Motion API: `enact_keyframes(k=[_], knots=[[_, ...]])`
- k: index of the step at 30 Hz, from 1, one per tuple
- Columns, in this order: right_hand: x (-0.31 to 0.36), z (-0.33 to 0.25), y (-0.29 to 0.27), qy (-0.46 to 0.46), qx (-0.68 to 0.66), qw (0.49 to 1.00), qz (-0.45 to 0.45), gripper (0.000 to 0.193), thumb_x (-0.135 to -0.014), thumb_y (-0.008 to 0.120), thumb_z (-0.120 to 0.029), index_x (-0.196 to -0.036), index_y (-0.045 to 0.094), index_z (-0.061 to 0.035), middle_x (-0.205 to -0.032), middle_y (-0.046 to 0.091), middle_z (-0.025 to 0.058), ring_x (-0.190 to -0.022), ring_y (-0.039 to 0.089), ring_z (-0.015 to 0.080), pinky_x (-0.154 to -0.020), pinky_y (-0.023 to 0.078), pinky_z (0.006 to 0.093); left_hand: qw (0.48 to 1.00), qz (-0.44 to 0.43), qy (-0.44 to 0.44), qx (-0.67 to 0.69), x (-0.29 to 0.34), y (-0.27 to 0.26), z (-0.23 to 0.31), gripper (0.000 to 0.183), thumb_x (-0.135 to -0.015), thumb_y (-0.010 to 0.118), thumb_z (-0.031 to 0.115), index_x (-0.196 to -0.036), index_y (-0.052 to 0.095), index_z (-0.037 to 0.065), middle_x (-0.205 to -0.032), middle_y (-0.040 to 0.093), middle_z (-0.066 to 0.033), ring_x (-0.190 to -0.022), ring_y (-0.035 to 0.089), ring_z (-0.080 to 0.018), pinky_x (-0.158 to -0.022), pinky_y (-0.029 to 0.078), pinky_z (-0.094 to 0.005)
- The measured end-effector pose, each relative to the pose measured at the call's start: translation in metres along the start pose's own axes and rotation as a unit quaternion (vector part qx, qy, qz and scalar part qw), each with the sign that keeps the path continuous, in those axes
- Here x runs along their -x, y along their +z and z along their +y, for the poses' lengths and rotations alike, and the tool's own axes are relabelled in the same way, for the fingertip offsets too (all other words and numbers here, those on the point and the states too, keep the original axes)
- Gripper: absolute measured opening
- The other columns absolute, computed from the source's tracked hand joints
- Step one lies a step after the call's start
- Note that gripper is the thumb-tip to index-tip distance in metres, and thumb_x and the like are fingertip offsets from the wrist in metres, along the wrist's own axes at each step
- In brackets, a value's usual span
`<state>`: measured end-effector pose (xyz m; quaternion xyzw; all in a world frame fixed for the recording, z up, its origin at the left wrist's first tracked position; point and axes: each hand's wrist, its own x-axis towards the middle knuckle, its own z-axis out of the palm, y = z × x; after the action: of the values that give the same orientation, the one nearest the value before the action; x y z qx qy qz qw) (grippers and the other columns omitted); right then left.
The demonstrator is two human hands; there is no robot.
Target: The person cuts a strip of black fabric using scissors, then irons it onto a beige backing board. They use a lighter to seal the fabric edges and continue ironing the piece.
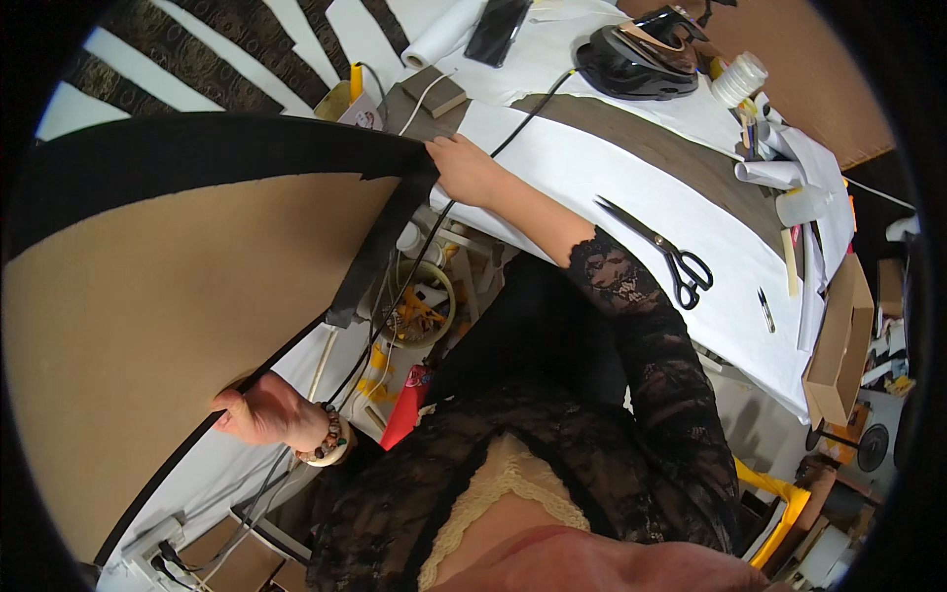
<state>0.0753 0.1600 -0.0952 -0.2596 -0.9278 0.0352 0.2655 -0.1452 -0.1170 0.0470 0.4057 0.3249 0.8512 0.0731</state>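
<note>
A large tan panel with a wide black border (197,237) fills the left side of the view, tilted up beside the table. My right hand (461,170) reaches across and grips its black corner, fingers closed on the edge. Lower down, my left hand (264,410), with beaded bracelets at the wrist, is closed round the panel's near edge; the fingers behind the panel are hidden. Black-handled scissors (663,247) lie on the white table (592,197), to the right of my right forearm.
A black iron (636,64) stands at the back, its cord (528,118) running past my right hand. Small snips (765,311) lie at the table's right. Below the panel's corner sits a round bin (424,306) with scraps. A cardboard box (838,340) stands right; a phone (496,32) lies far back.
</note>
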Motion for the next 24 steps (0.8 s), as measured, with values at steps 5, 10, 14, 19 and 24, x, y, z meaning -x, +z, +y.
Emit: enact_keyframes(k=[5, 10, 14, 19, 24], knots=[[0.040, -0.014, -0.100, 0.255, -0.478, 0.821, 0.180, 0.023, -0.092, 0.052, -0.022, -0.090, 0.065, -0.0041, -0.079, 0.063, 0.0047, -0.076, 0.061, 0.0169, -0.068, 0.049, 0.0294, 0.988, -0.100, -0.068, 0.094, -0.001, 0.005, -0.004, 0.014, -0.089, 0.058, 0.013, -0.099, 0.063, 0.005, -0.108, 0.061, -0.0079, -0.102, 0.053, -0.0239, -0.093, 0.043, -0.0447], [0.084, -0.047, -0.181, 0.316, -0.657, 0.662, 0.174, 0.029, -0.094, 0.055, -0.031, -0.089, 0.065, -0.0039, -0.078, 0.062, 0.0003, -0.071, 0.057, 0.0071, -0.067, 0.047, 0.0229, 0.982, -0.071, -0.112, 0.132, 0.005, 0.030, -0.008, 0.007, -0.088, 0.058, 0.011, -0.093, 0.062, 0.009, -0.105, 0.061, -0.0061, -0.103, 0.051, -0.0222, -0.095, 0.042, -0.0464], [0.111, -0.049, -0.192, 0.298, -0.664, 0.654, 0.206, 0.019, -0.092, 0.060, -0.022, -0.087, 0.064, -0.0040, -0.078, 0.060, -0.0019, -0.071, 0.054, 0.0067, -0.068, 0.045, 0.0231, 0.960, -0.139, -0.144, 0.198, 0.006, 0.038, -0.018, 0.007, -0.088, 0.056, 0.009, -0.092, 0.062, 0.009, -0.105, 0.060, -0.0050, -0.105, 0.050, -0.0211, -0.098, 0.039, -0.0481], [0.142, -0.047, -0.206, 0.299, -0.690, 0.615, 0.239, 0.019, -0.094, 0.056, -0.019, -0.092, 0.063, -0.0017, -0.079, 0.062, 0.0017, -0.072, 0.058, 0.0094, -0.070, 0.049, 0.0256, 0.959, -0.080, -0.185, 0.200, 0.015, 0.075, -0.006, 0.009, -0.089, 0.055, 0.011, -0.095, 0.062, 0.009, -0.109, 0.060, -0.0049, -0.107, 0.049, -0.0221, -0.102, 0.034, -0.0503], [0.157, -0.062, -0.225, 0.296, -0.622, 0.669, 0.280, 0.016, -0.093, 0.057, -0.015, -0.098, 0.061, -0.0003, -0.082, 0.063, 0.0029, -0.072, 0.058, 0.0091, -0.068, 0.049, 0.0235, 0.947, -0.143, -0.178, 0.224, 0.016, 0.075, -0.009, 0.022, -0.089, 0.058, 0.014, -0.110, 0.060, 0.008, -0.118, 0.057, -0.0061, -0.113, 0.048, -0.0241, -0.103, 0.033, -0.0495]])
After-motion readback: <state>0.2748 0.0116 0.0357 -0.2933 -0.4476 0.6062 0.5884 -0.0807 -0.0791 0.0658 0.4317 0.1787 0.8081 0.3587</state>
